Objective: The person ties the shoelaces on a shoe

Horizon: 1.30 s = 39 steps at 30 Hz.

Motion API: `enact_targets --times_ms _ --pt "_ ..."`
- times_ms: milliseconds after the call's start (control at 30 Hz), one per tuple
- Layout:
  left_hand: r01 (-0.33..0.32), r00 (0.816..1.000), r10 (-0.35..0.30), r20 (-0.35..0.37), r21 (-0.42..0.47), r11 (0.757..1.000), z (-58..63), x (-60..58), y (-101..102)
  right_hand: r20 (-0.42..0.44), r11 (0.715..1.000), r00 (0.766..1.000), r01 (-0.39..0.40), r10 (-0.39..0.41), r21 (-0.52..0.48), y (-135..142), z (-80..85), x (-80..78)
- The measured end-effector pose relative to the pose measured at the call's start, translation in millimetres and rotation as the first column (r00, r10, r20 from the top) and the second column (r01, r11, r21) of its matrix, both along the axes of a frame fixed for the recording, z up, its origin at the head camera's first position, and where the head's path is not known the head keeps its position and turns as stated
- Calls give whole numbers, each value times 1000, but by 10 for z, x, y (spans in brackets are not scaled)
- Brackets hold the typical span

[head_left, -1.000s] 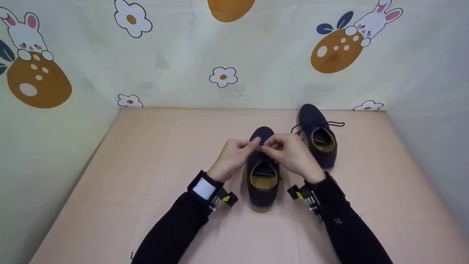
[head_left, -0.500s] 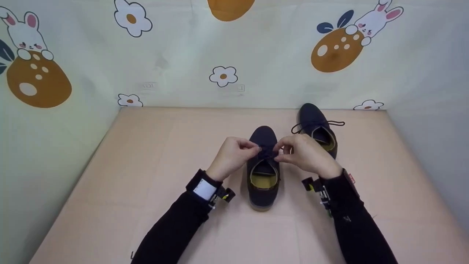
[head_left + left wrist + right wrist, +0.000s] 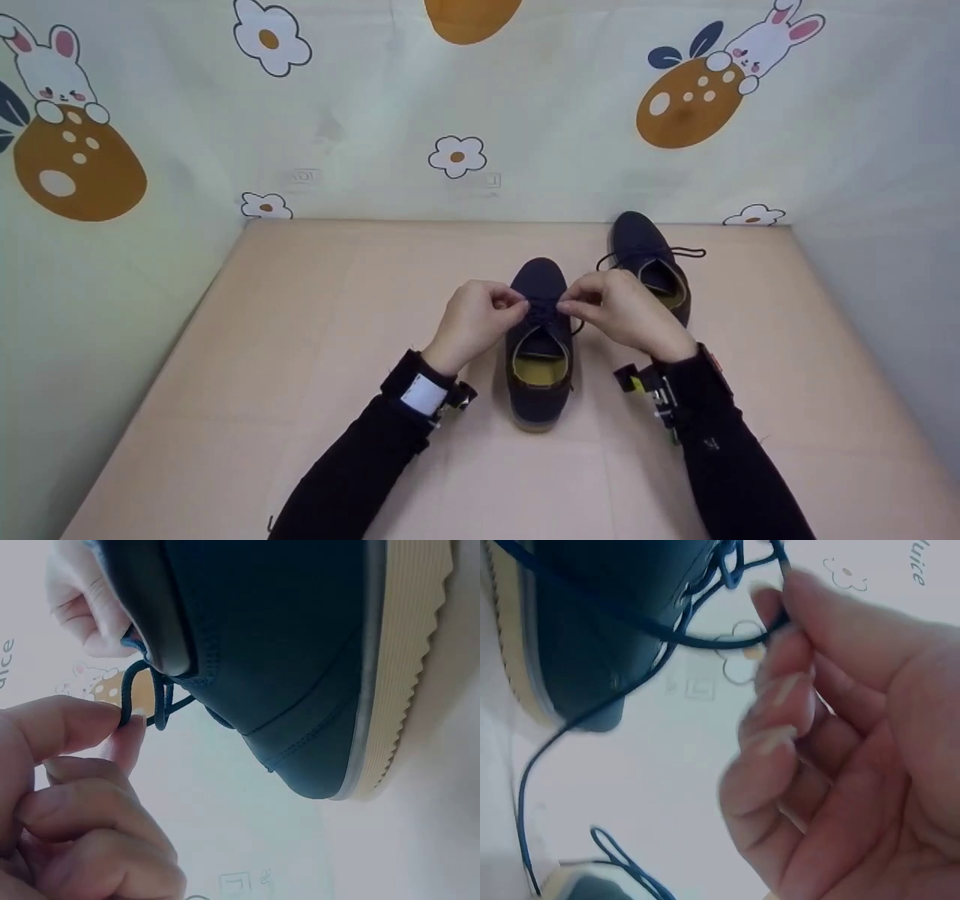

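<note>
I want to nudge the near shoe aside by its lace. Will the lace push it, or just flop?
Probably flop: the lace curves and sags loosely between the right hand and the near shoe. Pulled taut it may drag the shoe, whose ridged sole looks likely to grip rather than slide.

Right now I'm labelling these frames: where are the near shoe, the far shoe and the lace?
near shoe (image 3: 538, 397), head view, heel.
far shoe (image 3: 634, 229), head view, toe.
lace (image 3: 136, 681), left wrist view, pinched loop.
</note>
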<state>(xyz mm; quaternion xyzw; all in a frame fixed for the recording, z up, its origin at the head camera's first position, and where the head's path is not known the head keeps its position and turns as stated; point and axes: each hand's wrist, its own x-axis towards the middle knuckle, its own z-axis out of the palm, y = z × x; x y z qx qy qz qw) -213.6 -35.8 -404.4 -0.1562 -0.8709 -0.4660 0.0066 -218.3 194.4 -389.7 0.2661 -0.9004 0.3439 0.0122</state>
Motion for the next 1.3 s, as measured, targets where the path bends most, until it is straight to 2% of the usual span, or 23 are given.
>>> enact_targets --times_ms 233,433,700,833,1033,1233,1300 --pt "-21 998 18 -57 -49 999 23 19 19 -19 995 996 86 -87 -60 -161 -123 -38" --pt "-14 997 8 -78 -76 997 29 27 29 36 992 995 98 -96 -74 -216 -178 -59" --pt "2 995 -12 -104 -94 996 42 43 28 62 987 989 137 -132 -87 -249 -178 -37" --pt "14 994 -26 -109 -107 994 46 47 22 56 991 992 118 -114 -70 -278 -181 -36" --pt "25 992 -40 -121 -121 992 72 54 7 -34 997 996 82 -82 11 -306 -162 -9" --pt "67 986 -87 -145 -133 989 96 61 -6 -13 998 1000 10 -9 70 -297 -147 6" --pt "75 983 -96 -156 -135 988 104 63 -12 -43 997 999 3 0 81 -289 -143 3"
